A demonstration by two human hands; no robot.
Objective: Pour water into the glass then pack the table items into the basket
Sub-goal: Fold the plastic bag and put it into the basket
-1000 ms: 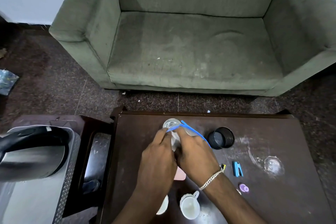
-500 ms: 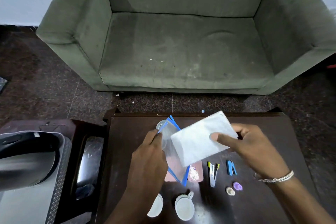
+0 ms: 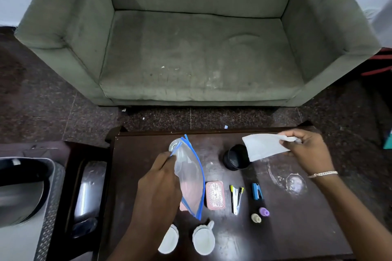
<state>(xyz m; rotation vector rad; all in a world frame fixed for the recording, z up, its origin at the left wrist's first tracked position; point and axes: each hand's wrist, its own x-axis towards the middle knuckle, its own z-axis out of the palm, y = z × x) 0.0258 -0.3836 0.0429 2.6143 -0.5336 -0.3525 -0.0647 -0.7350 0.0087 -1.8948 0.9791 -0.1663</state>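
clear glass (image 3: pixel 175 146) upright, behind plastic bag (image 3: pixel 189 178)

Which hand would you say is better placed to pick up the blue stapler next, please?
Probably the right hand: the blue stapler lies on its side, though it holds white paper. The left hand grips the plastic bag.

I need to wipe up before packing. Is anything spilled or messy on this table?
Yes. A wet-looking puddle with a curved smear sits on the dark table at its right side, below the right hand holding the white paper. The stationery lies in a tidy row.
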